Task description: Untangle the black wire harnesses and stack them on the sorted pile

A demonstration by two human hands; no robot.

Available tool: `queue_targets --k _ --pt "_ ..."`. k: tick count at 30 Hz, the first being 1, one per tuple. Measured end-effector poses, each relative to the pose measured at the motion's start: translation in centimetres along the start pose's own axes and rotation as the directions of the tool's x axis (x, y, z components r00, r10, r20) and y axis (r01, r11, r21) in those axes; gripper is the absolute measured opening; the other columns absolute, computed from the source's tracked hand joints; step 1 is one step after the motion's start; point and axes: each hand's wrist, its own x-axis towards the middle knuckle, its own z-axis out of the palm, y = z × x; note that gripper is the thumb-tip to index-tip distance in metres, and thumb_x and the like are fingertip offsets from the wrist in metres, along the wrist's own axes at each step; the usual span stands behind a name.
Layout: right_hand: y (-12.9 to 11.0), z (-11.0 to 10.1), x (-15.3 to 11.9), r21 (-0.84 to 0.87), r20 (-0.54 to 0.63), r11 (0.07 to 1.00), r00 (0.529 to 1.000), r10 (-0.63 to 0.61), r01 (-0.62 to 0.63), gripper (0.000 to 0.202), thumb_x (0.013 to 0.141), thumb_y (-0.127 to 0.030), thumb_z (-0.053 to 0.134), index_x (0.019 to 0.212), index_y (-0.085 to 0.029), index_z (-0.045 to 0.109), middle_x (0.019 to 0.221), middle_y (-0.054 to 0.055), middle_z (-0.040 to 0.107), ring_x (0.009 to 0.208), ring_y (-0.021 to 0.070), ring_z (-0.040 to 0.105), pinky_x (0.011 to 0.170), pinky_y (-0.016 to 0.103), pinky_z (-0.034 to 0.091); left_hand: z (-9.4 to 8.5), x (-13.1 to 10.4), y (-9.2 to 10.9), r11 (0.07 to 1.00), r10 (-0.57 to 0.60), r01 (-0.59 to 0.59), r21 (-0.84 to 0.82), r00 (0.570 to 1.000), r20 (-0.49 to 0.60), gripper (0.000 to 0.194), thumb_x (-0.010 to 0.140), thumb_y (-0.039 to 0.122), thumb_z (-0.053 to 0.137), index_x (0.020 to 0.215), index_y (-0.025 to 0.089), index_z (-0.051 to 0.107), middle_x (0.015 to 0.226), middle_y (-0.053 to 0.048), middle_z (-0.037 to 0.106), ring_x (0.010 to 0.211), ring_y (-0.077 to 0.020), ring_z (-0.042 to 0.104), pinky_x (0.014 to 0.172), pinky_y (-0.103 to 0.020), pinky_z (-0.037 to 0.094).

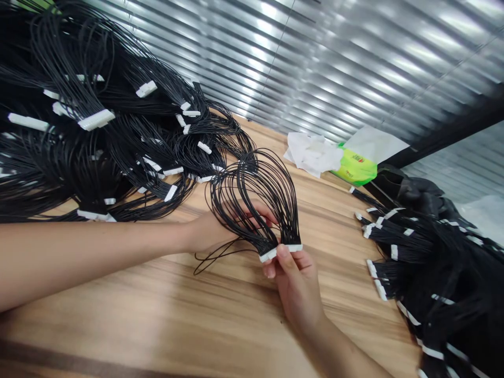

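Note:
A wire harness (289, 202) of many thin black wires loops upward between my hands, with a white connector (268, 255) at one end and a second white connector (294, 247) beside it. My right hand (299, 283) is closed on the connectors, its thumb pressed near where the two meet. My left hand (220, 228) is behind the looped wires, its fingers curled around them close to the connector end; the wires partly hide it. A few loose black wires hang out to the left below my left wrist.
A large heap of similar black harnesses (129, 121) with white connectors fills the left. More harnesses (433, 262) lie piled at the right. White tissue (313, 152) and a green packet (354, 165) lie at the back of the wooden table (197, 325), before a corrugated metallic panel (275, 58).

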Motion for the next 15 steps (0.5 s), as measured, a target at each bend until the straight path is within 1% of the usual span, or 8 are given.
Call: queue_targets --k 2,6,8,12,15 --pt "0.1 -0.1 -0.1 0.001 0.033 1.000 0.999 -0.003 0.003 0.022 0.080 -0.038 0.073 0.070 -0.020 0.071 0.057 -0.004 0.061 0.049 0.0056 0.051 0.052 0.019 0.041 -0.1 0.1 -0.7 0.998 0.022 -0.020 0.055 0.999 -0.043 0.016 0.092 0.023 0.056 0.101 0.014 0.064 0.102 -0.003 0.066 0.095 -0.0105 0.061 0.087 -0.020 0.046" --pt "0.1 0.0 -0.2 0.002 0.059 1.000 0.998 0.006 -0.006 0.022 0.081 -0.039 0.072 0.070 -0.020 0.073 0.055 -0.004 0.062 0.048 0.0058 0.052 0.052 0.018 0.042 -0.1 0.5 -1.8 1.000 -0.028 0.027 -0.007 0.993 -0.117 0.018 0.091 0.027 0.058 0.097 0.011 0.064 0.096 -0.003 0.067 0.084 -0.0086 0.061 0.077 -0.018 0.047" --pt "0.0 0.1 -0.3 -0.010 0.066 1.000 0.998 0.019 -0.018 0.022 0.080 -0.040 0.073 0.069 -0.020 0.073 0.055 -0.003 0.064 0.048 0.0060 0.053 0.053 0.018 0.043 0.0 0.7 -1.6 0.998 -0.059 0.060 0.006 0.992 -0.110 0.018 0.089 0.027 0.060 0.095 0.011 0.065 0.091 -0.002 0.066 0.079 -0.0079 0.059 0.073 -0.017 0.046" --pt "-0.1 0.1 -0.4 -0.017 0.073 0.999 0.997 0.036 -0.035 0.022 0.079 -0.040 0.074 0.069 -0.021 0.074 0.056 -0.003 0.066 0.048 0.0061 0.055 0.051 0.018 0.044 0.3 0.7 -0.2 0.996 -0.091 0.092 0.006 0.993 -0.081 0.014 0.087 0.023 0.060 0.089 0.010 0.065 0.082 -0.001 0.065 0.075 -0.0084 0.057 0.069 -0.018 0.046" --pt "-0.1 0.0 -0.5 -0.019 0.083 0.999 0.996 0.028 -0.026 0.022 0.081 -0.039 0.072 0.069 -0.021 0.074 0.059 -0.002 0.068 0.048 0.0064 0.055 0.052 0.018 0.045 0.3 0.5 0.5 0.994 -0.112 0.112 -0.003 0.994 -0.022 0.014 0.089 0.023 0.056 0.088 0.010 0.063 0.080 -0.001 0.065 0.074 -0.0089 0.058 0.069 -0.018 0.046"
